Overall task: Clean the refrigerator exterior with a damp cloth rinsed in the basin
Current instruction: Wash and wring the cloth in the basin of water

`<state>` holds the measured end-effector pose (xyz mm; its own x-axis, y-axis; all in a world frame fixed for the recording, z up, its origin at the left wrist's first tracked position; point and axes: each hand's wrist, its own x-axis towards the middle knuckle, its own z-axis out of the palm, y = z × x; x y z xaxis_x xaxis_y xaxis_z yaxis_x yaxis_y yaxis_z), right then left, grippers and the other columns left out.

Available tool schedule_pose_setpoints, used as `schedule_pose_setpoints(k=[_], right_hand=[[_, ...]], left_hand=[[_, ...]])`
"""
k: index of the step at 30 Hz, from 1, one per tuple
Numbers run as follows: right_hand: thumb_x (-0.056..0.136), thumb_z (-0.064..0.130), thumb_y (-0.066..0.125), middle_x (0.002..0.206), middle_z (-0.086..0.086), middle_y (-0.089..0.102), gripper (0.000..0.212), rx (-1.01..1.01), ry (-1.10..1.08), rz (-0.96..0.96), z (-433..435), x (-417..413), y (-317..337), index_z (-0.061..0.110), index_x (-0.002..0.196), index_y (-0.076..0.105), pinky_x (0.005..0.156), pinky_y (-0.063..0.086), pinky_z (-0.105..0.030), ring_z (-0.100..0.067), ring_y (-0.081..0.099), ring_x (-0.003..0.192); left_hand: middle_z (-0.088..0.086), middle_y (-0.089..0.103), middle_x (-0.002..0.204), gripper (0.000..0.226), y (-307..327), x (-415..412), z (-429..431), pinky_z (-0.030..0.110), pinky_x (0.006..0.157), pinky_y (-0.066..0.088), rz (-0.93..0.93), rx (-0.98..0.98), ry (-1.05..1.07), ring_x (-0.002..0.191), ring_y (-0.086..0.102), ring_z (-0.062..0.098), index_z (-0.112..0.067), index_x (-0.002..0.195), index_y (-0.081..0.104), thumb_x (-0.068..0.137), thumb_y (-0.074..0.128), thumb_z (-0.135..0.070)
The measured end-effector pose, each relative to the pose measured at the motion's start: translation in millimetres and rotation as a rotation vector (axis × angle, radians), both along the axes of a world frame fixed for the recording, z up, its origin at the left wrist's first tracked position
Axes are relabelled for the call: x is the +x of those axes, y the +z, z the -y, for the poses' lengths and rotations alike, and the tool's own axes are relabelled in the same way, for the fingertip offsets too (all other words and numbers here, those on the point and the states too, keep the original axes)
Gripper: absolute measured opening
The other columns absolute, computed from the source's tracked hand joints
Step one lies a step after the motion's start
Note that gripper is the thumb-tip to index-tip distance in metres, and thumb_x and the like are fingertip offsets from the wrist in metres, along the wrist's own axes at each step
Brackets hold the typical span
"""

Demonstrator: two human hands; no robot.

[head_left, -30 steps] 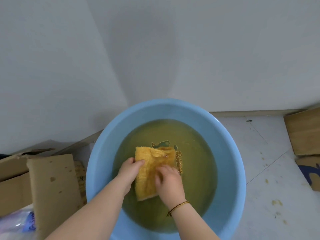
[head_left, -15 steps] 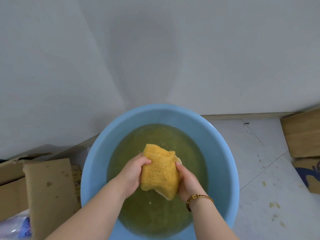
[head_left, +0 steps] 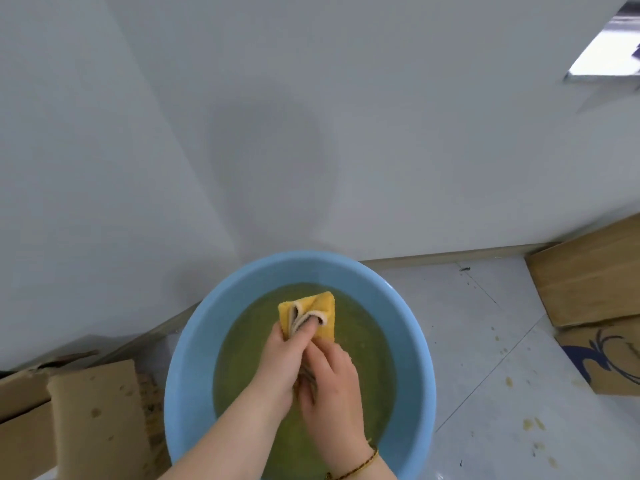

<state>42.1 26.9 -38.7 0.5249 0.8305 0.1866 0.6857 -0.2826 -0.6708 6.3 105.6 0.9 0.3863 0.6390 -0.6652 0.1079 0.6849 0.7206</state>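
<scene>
Tiled floor (head_left: 485,341), blue basin (head_left: 187,358), folded yellow cloth (head_left: 325,306), pale-edged.

The left forearm (head_left: 228,434) comes in from the lower left, and the right forearm (head_left: 372,471) rises from the bottom edge. The two meet in the middle. The left grip (head_left: 282,358) lies farther forward, its fingers (head_left: 310,325) curled round the folded yellow cloth (head_left: 325,304) with the fingertips tucked into the folds. The right grip (head_left: 334,389) sits just behind it and touches it, back of the hand up, fingers curled round the cloth's bunched lower end.
</scene>
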Motion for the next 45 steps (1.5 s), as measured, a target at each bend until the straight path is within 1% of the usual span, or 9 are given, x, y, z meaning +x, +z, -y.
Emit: schedule_pose_setpoints(k=[7, 13, 16, 20, 26, 31, 35, 40, 45], right_hand=[[0.065, 0.034, 0.055, 0.121, -0.004, 0.038, 0.094, 0.205, -0.205, 0.118, 1, -11, 24, 0.025, 0.145, 0.008, 0.103, 0.025, -0.036, -0.017, 0.031, 0.121], [0.064, 0.037, 0.055, 0.118, -0.009, 0.039, 0.079, 0.251, -0.31, 0.219, -9, -4, 38, 0.012, 0.132, 0.022, 0.101, 0.025, -0.032, -0.027, 0.04, 0.107], [0.067, 0.043, 0.059, 0.133, -0.008, 0.034, 0.085, 0.163, -0.329, 0.039, -8, 2, 45, 0.02, 0.138, 0.018, 0.105, 0.019, -0.024, -0.016, 0.03, 0.125], [0.077, 0.027, 0.069, 0.105, 0.019, 0.053, 0.071, -0.15, -0.016, -0.522, -14, 22, 65, 0.037, 0.136, 0.03, 0.075, 0.04, -0.01, -0.002, 0.052, 0.099], [0.057, 0.028, 0.067, 0.062, 0.006, 0.056, 0.035, -0.125, 0.102, 0.452, -21, 52, 59, 0.026, 0.089, 0.052, 0.055, 0.031, -0.019, -0.015, 0.057, 0.051], [0.033, 0.028, 0.087, 0.06, 0.006, 0.055, 0.082, -0.178, 0.307, 0.817, -25, 63, 66, 0.024, 0.105, 0.048, 0.053, 0.032, -0.021, -0.014, 0.049, 0.048], [0.026, 0.033, 0.088, 0.06, 0.006, 0.057, 0.075, -0.307, 0.473, 0.86, -24, 62, 61, 0.027, 0.099, 0.072, 0.044, 0.035, -0.017, -0.013, 0.05, 0.045], [0.086, 0.02, 0.057, 0.115, -0.006, 0.055, 0.063, -0.857, 0.506, 0.5, -25, 52, 67, 0.016, 0.142, 0.027, 0.069, 0.037, -0.03, -0.025, 0.057, 0.099], [0.07, 0.008, 0.054, 0.053, 0.003, 0.052, 0.007, -0.975, 0.282, -0.249, -31, 47, 68, 0.012, 0.066, 0.052, 0.053, 0.039, -0.022, -0.018, 0.047, 0.055]], left_hand=[[0.009, 0.072, 0.073, 0.053, 35, 11, -11, 0.029, 0.063, 0.056, 0.179, -0.102, -0.006, 0.064, 0.069, 0.018, -0.006, 0.09, 0.064, 0.085, 0.038, -0.053], [0.005, 0.071, 0.068, 0.054, 48, 12, -24, 0.024, 0.055, 0.054, 0.228, -0.128, -0.009, 0.059, 0.068, 0.013, -0.007, 0.087, 0.064, 0.091, 0.032, -0.051], [0.0, 0.069, 0.058, 0.051, 50, 7, -26, 0.023, 0.052, 0.052, 0.223, -0.128, 0.006, 0.049, 0.064, 0.01, -0.012, 0.078, 0.062, 0.095, 0.029, -0.047], [0.007, 0.06, 0.062, 0.03, 52, -1, -30, 0.028, 0.059, 0.047, 0.198, -0.156, -0.014, 0.059, 0.058, 0.019, -0.01, 0.067, 0.053, 0.092, 0.042, -0.021], [0.006, 0.057, 0.069, 0.025, 48, -20, -43, 0.032, 0.068, 0.05, 0.159, -0.407, -0.425, 0.063, 0.058, 0.015, -0.009, 0.073, 0.059, 0.09, 0.047, -0.023], [0.007, 0.069, 0.088, 0.037, 48, -36, -35, 0.037, 0.068, 0.057, 0.181, -0.432, -0.804, 0.079, 0.068, 0.021, -0.013, 0.107, 0.054, 0.072, 0.061, -0.023], [0.003, 0.065, 0.094, 0.038, 39, -30, -27, 0.032, 0.083, 0.053, -0.252, -0.059, -1.077, 0.09, 0.064, 0.016, -0.015, 0.108, 0.054, 0.074, 0.07, -0.021], [0.003, 0.057, 0.109, 0.046, 36, -15, -18, 0.03, 0.074, 0.047, -0.819, 0.652, -1.353, 0.099, 0.058, 0.022, -0.017, 0.115, 0.044, 0.076, 0.067, -0.026], [0.009, 0.06, 0.108, 0.027, 35, -16, -22, 0.032, 0.058, 0.033, -0.892, 1.372, -1.491, 0.095, 0.06, 0.029, -0.009, 0.113, 0.042, 0.087, 0.044, -0.001]])
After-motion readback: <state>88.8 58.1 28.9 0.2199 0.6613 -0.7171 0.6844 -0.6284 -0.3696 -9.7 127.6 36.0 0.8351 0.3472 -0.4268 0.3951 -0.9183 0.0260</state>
